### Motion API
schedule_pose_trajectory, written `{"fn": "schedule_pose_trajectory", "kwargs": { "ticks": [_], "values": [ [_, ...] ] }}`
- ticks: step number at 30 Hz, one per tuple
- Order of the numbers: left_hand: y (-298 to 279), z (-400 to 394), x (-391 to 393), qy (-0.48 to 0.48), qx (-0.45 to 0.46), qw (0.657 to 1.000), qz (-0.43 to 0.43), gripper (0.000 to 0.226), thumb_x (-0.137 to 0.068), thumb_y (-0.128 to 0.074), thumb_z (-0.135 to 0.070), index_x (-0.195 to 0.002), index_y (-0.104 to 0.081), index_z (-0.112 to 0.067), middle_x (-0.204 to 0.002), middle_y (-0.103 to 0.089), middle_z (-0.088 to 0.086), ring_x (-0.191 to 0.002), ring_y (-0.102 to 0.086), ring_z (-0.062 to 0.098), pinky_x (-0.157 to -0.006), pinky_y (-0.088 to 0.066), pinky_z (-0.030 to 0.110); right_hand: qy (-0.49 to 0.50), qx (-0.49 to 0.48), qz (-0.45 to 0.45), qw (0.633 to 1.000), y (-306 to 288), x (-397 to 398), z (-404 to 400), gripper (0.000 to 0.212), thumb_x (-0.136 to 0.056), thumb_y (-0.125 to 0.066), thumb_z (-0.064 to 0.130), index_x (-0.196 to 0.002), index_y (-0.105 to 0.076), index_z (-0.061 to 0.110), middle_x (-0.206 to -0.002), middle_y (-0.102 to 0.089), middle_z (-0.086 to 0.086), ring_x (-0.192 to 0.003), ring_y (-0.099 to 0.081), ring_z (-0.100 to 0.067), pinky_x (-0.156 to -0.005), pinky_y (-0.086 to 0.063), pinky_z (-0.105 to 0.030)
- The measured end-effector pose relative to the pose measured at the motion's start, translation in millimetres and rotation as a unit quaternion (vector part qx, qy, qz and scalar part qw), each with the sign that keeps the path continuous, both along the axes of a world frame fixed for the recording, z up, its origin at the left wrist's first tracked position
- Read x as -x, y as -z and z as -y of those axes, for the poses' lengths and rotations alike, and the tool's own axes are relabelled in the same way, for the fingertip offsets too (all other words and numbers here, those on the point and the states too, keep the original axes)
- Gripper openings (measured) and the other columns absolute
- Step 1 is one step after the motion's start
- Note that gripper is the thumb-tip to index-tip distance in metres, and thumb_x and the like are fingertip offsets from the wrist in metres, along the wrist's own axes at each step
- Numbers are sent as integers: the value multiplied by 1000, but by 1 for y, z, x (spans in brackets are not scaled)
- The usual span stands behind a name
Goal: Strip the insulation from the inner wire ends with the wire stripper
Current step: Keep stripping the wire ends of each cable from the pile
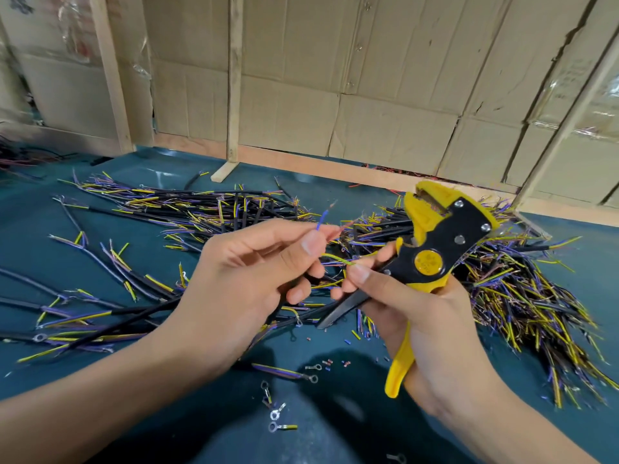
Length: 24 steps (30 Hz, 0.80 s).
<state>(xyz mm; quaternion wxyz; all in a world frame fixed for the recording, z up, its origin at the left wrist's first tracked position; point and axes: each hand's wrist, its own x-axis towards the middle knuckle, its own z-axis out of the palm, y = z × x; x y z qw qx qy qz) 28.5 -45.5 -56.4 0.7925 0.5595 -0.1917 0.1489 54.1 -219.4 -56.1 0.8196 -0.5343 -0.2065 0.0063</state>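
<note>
A blue inner wire (322,221) with a bare copper tip rises from the left hand (248,279), pinched between thumb and forefinger at centre. Just right, the right hand (425,316) grips the yellow-and-black wire stripper (432,242), its thumb and fingertip pinching a yellow-green wire (338,258). Heaps of cut cables (522,289) cover the teal table (569,430).

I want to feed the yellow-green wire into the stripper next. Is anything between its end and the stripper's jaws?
Only the right hand itself: its thumb and fingertip pinch the yellow-green wire below the wire stripper. The jaws at its top look unobstructed.
</note>
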Motion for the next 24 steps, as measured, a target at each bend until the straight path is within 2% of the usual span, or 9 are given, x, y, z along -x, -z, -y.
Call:
{"fn": "schedule_pose_trajectory", "kwargs": {
  "ticks": [2, 6, 9, 12, 15, 17, 19, 22, 24],
  "values": [
    [-1, 0, -1, -6, 30, 999, -23, 20, -78, -71, -21, -90, -81, -9, -83, -69, 6, -70, -58, 17, -51, -39, 24, -9, -7, -16, 1000, 2, 0, -2, 20, -70, -76, -3, -76, -71, 15, -77, -67, -16, -66, -66, -34, -75, -58, -43],
    [-4, 2, -2, -27, 50, 997, -49, 12, -79, -68, -16, -81, -78, -12, -73, -63, 6, -63, -56, 18, -46, -36, 22, -21, -12, -27, 999, 4, 2, -4, 20, -70, -76, -5, -78, -70, 13, -77, -67, -16, -65, -64, -32, -73, -58, -43],
    [-6, 2, -2, -19, 46, 998, -48, 8, -74, -73, -8, -78, -78, -12, -72, -64, 6, -62, -53, 18, -46, -33, 23, -30, -9, -39, 999, 3, 4, -7, 21, -69, -76, -6, -75, -71, 13, -75, -65, -16, -64, -63, -31, -72, -58, -43],
    [-5, -1, -2, 22, 47, 998, -48, 18, -65, -81, -1, -80, -79, -11, -73, -63, 7, -64, -54, 17, -47, -33, 23, -54, -16, -62, 996, 1, 6, -7, 24, -69, -77, -10, -75, -71, 12, -74, -64, -16, -63, -62, -29, -71, -58, -43],
    [-4, -5, -4, 16, 35, 999, -32, 15, -73, -74, -4, -85, -79, -11, -73, -62, 8, -67, -53, 18, -49, -32, 24, -77, -10, -93, 993, -3, 3, -3, 20, -72, -75, -10, -81, -70, 7, -72, -62, -17, -62, -60, -30, -67, -58, -44],
    [-5, -9, -6, -26, -2, 1000, -4, 14, -76, -78, -7, -88, -79, -14, -75, -63, 9, -69, -49, 23, -53, -33, 25, -101, 22, -92, 990, -7, 0, 2, 6, -78, -71, 1, -82, -69, 4, -73, -61, -19, -61, -60, -32, -65, -57, -46],
    [-9, -16, -6, -97, -75, 991, 49, 13, -79, -79, -17, -92, -77, -19, -80, -68, 6, -70, -52, 22, -58, -40, 24, -122, 68, -85, 987, -11, -2, 6, 7, -81, -70, 10, -82, -72, 3, -74, -62, -21, -61, -61, -34, -65, -57, -48],
    [-14, -24, -6, -206, -174, 953, 137, 13, -87, -73, -13, -98, -71, -19, -89, -74, 0, -78, -67, 8, -76, -52, 18, -153, 101, -83, 980, -13, -1, 8, 10, -83, -70, 12, -82, -72, 2, -72, -63, -21, -60, -62, -36, -65, -57, -48],
    [-15, -28, -6, -255, -211, 926, 182, 17, -89, -71, -10, -101, -67, -22, -93, -72, -3, -84, -69, 10, -84, -53, 21, -184, 106, -82, 974, -11, 1, 8, 11, -86, -71, 10, -85, -71, -1, -72, -63, -21, -61, -63, -36, -65, -57, -47]
  ]
}}
